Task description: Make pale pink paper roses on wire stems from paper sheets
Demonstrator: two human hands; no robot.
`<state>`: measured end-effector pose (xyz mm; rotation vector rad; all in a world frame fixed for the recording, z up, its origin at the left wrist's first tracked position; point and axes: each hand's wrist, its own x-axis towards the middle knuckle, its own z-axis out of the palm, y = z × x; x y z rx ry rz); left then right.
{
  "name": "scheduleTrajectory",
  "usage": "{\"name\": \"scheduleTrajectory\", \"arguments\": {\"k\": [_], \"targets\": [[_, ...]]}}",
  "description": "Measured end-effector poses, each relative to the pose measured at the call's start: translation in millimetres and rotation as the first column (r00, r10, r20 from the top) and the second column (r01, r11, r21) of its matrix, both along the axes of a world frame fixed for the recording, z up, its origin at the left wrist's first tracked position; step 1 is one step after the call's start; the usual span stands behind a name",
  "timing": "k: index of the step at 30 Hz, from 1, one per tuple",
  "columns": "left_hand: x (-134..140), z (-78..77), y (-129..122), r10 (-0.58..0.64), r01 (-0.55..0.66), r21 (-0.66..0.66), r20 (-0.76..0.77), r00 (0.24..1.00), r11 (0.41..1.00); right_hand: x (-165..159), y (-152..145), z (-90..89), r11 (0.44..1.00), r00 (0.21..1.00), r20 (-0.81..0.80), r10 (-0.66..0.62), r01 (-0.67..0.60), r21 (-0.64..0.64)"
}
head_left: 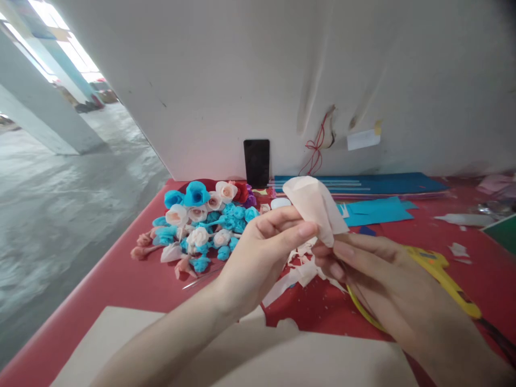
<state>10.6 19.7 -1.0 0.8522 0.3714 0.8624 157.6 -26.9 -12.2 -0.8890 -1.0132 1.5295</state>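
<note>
My left hand (262,258) pinches a pale cream-pink paper petal (312,201) between thumb and fingers. The petal is cupped at the top and narrows downward. At its lower tip my right hand (387,279) closes its thumb and forefinger; whether a stem sits inside that pinch is hidden. Below the hands lie torn cream paper scraps (304,271). A yellow tool with a black cord, looking like a glue gun (447,279), rests behind my right hand. Large cream paper (226,360) lies under my forearms.
Blue, white and pink paper flowers (197,236) are heaped on the left of the red table (133,282). A black phone (257,163) leans on the white wall. Blue sheets (374,211) lie behind my hands, and a white tube (463,219) lies right.
</note>
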Motion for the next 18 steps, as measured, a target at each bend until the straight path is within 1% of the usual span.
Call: {"name": "scheduleTrajectory", "arguments": {"k": [4,8,10,11,12,13,14,15,16,17,18], "targets": [[2.1,-1.8,2.0,0.043,-0.043,-0.006,0.044,0.998,0.999,-0.9,1.9,1.9,0.999,0.999,-0.011,-0.046,0.046,-0.017],[2.4,-3.3,2.9,0.096,-0.095,-0.03,0.055,0.994,0.995,3.5,2.1,0.2,0.994,0.994,0.039,-0.103,0.104,-0.031],[1.8,-2.6,2.4,0.113,-0.112,-0.02,0.054,0.992,0.993,7.2,2.0,-0.9,0.991,0.985,0.11,-0.13,0.134,-0.028],[1.5,-2.0,2.1,0.119,-0.119,-0.011,0.051,0.992,0.993,9.1,2.0,-0.8,0.985,0.971,0.168,-0.171,0.172,0.006],[1.2,-1.3,1.8,0.124,-0.124,-0.002,0.046,0.991,0.992,10.8,1.9,-0.3,0.97,0.938,0.248,-0.242,0.231,0.073],[1.0,-0.7,1.5,0.13,-0.13,0.002,0.04,0.991,0.992,12.5,2.0,0.7,0.933,0.871,0.34,-0.355,0.308,0.186],[0.9,-0.1,1.4,0.135,-0.136,0.001,0.037,0.99,0.991,14.4,2.0,2.2,0.862,0.756,0.426,-0.497,0.372,0.345],[0.9,0.3,1.3,0.14,-0.14,-0.006,0.032,0.99,0.99,16.6,2.2,3.8,0.764,0.599,0.489,-0.635,0.387,0.517],[0.9,0.5,1.3,0.143,-0.143,-0.016,0.03,0.989,0.99,19.4,2.4,5.4,0.666,0.424,0.522,-0.74,0.358,0.654],[1.1,0.7,1.3,0.145,-0.145,-0.022,0.032,0.989,0.989,23.0,2.7,6.6,0.61,0.279,0.543,-0.792,0.314,0.728],[1.2,0.7,1.2,0.146,-0.145,-0.028,0.032,0.989,0.989,27.3,3.2,7.5,0.606,0.185,0.578,-0.795,0.271,0.748]]}}
